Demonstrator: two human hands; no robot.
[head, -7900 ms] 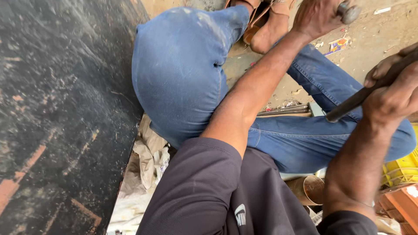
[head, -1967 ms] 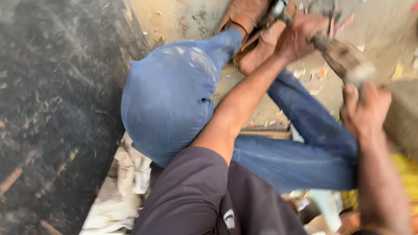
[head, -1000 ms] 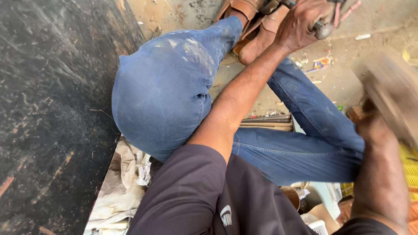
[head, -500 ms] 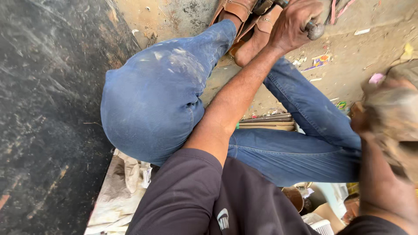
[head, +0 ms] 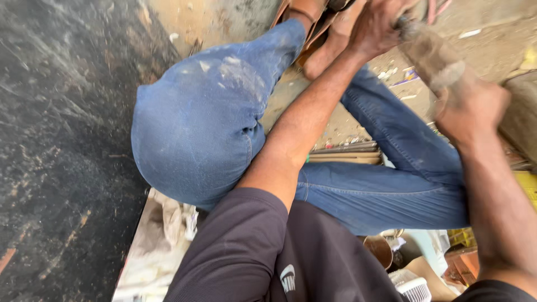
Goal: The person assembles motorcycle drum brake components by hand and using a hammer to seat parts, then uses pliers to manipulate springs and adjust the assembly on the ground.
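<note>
A dark scuffed panel fills the left side. Beside it, the left hand reaches past the bent knee in blue jeans, fingers curled tight round a small metal piece near the sandalled foot. Further right, the right hand is clenched on a blurred hammer. At the bottom right stands a brown pot; I cannot tell its contents.

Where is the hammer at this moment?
In the head view the blurred hammer is at the upper right, gripped by the right hand. Its head is close to the left hand, above the bent blue-jeaned legs.
</note>
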